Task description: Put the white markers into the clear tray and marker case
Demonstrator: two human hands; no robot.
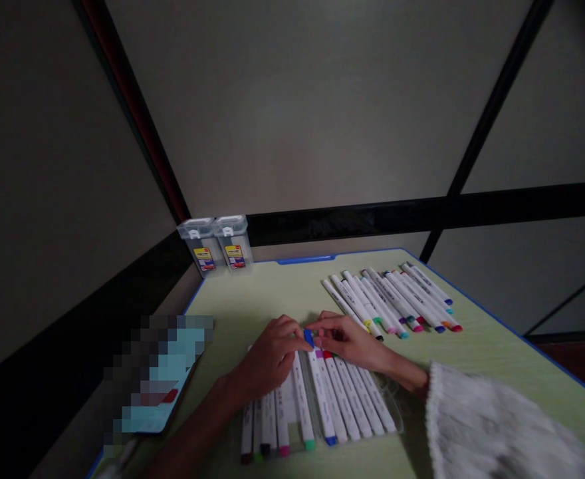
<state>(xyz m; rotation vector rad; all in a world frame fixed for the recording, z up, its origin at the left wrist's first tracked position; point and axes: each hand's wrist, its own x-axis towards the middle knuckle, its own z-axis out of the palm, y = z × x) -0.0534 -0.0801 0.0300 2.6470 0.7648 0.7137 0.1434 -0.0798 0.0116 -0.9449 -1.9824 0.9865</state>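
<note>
Both hands are brought together at the near middle of the surface (262,296), over the upper end of a blue-ended white marker (321,394). The marker lies lengthwise, its far blue tip (308,339) between the fingers and its near blue end toward the wearer. The right hand (350,338): grip nearly closed, the tip apparently pinched between thumb and forefinger. The left hand (272,349): grip partly closed, fingers curled, forefinger reaching to the tip; whether a pinch is made there cannot be told. The step in hand is judged to be fine fingertip work on that tip, either adjusting or seating it; which of the two is not shown. For any further move, the marker body would need to be kept steady and in line, with light, opposed pressure, so that its neighbours are not nudged. A clear plastic holder (311,392) is seen beneath, with a right-hand row of white markers (353,399) close beside the handled one and a left-hand row (283,419) across a narrow strip, partly under the left hand. Beyond the right hand, a loose spread of markers (391,295) is noted, slanted, mixed end colours. Two clear lidded boxes (235,258) are stood at the far left corner; a pixelated flat item (173,372) is at the left edge.
</note>
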